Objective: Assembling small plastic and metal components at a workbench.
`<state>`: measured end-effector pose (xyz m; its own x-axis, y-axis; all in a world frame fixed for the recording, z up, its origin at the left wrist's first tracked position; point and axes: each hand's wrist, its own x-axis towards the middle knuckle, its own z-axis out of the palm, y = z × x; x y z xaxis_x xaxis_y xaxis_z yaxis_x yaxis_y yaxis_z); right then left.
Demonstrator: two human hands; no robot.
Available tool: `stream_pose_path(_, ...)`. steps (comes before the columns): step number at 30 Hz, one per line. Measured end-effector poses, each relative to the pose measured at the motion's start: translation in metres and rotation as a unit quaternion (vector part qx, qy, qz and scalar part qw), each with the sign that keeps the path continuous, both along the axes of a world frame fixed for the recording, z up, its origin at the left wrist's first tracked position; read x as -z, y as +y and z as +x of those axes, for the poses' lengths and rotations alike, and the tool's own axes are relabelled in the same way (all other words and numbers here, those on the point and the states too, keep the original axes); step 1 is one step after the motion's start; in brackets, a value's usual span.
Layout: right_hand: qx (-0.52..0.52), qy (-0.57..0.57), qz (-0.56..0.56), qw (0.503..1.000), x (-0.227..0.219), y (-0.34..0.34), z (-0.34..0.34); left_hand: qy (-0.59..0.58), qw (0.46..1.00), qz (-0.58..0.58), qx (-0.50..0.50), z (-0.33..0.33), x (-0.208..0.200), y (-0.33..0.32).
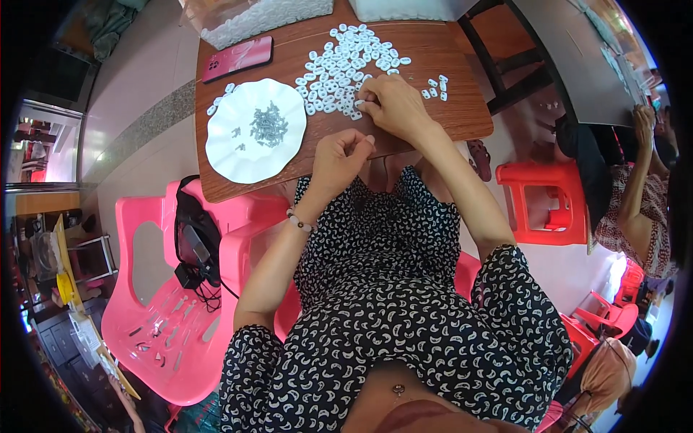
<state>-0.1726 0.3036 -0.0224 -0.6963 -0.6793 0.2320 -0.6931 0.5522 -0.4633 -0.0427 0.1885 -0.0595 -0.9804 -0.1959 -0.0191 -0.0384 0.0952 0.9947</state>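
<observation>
One white piece [359, 105] is pinched by the right hand [395, 102]; the left hand's [339, 156] hold can't be told. Top middle, a big pile [346, 66] is left.

Bare table [463, 112] runs down the upper right of the frame, past a small cluster of white pieces [443, 87]. At upper centre the larger pile [345, 71] bars the way, the right fingers [372, 85] at its lower right edge. The plate [225, 155] nearly closes its left side; a wooden lane parts pile from phone [240, 59].
</observation>
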Motion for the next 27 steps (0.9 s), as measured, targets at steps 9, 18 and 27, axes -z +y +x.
stream_pose_path(9,-0.014,-0.011,-0.003,1.0,0.0,-0.005,-0.002,0.003,1.0,-0.011,-0.002,0.0,-0.006,0.002)
stream_pose_path(18,0.01,0.005,-0.016,1.0,-0.001,0.007,0.003,0.034,0.997,0.07,-0.019,0.012,-0.022,-0.003)
stream_pose_path(27,0.031,-0.142,-0.15,0.978,-0.016,0.055,0.029,0.048,0.958,-0.198,-0.202,0.044,-0.05,-0.112)
